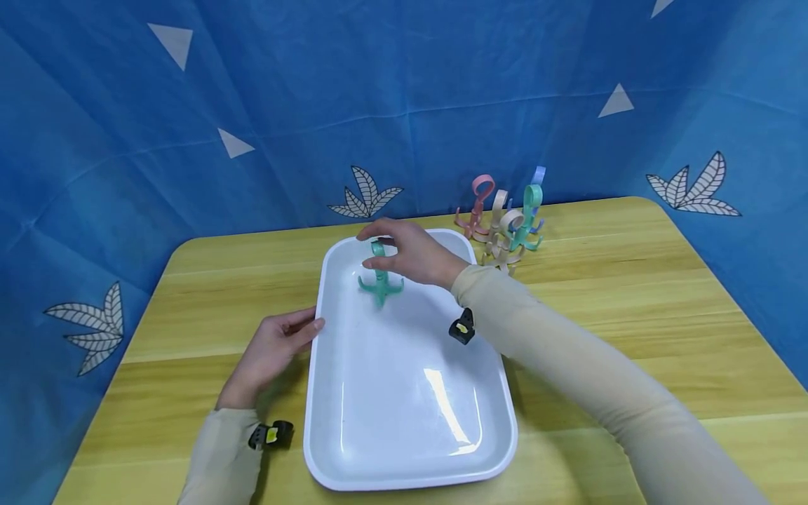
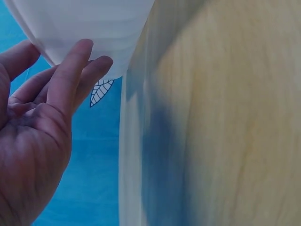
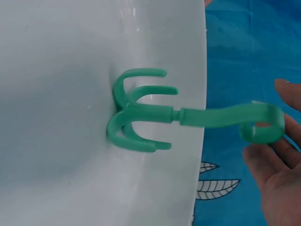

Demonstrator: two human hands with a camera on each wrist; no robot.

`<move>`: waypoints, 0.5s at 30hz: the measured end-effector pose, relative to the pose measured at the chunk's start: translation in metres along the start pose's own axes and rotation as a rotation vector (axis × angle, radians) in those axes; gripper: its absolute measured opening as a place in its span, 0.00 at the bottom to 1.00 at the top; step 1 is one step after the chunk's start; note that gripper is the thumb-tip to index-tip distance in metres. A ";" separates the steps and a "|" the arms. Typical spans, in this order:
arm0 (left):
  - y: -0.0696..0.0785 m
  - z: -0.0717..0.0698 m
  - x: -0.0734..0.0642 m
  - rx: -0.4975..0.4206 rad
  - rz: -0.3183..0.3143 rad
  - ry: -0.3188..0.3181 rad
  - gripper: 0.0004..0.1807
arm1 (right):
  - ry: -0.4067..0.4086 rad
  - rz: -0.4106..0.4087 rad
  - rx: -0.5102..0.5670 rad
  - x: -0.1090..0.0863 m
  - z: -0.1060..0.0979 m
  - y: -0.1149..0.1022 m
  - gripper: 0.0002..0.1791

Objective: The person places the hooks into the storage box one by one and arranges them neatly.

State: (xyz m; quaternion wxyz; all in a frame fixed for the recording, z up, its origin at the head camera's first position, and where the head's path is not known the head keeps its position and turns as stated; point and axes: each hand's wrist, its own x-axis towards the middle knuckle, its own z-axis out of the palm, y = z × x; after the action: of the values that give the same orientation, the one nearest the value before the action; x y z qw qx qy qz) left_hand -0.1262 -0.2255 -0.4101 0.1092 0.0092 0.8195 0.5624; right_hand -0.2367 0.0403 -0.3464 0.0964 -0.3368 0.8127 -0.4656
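A green four-pronged hanging hook (image 1: 381, 286) stands upright on its prongs in the far end of a white tray (image 1: 366, 407), its curled loop (image 3: 263, 123) at the top. My right hand (image 1: 410, 254) is around that loop, thumb and fingers spread apart on either side of it; the right wrist view shows the fingertips (image 3: 256, 153) right by the loop. At the tray's left side my left hand (image 1: 278, 351) grips the rim, with the thumb over the edge and the fingers (image 2: 70, 75) against the outer wall.
Beyond the tray's far right corner stands a cluster of similar hooks: a pink hook (image 1: 477, 207), beige hooks (image 1: 501, 242), a green hook (image 1: 529, 217) and a blue hook (image 1: 539, 177). A blue curtain (image 1: 404, 105) hangs behind the wooden table (image 1: 631, 280).
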 end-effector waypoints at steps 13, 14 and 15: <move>-0.001 0.000 -0.001 -0.019 0.007 -0.010 0.32 | 0.103 -0.016 -0.031 -0.039 -0.016 -0.018 0.19; 0.000 -0.001 -0.001 -0.013 0.007 -0.008 0.32 | 0.121 -0.032 -0.021 -0.042 -0.018 -0.019 0.18; 0.001 -0.002 0.000 -0.008 0.007 -0.005 0.32 | 0.141 -0.045 -0.006 -0.046 -0.020 -0.019 0.18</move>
State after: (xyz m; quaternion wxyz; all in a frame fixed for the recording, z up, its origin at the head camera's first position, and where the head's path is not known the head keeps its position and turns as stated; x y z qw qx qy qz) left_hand -0.1265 -0.2270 -0.4089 0.1093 0.0132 0.8170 0.5660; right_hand -0.2026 0.0768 -0.3271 0.0274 -0.3216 0.8112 -0.4877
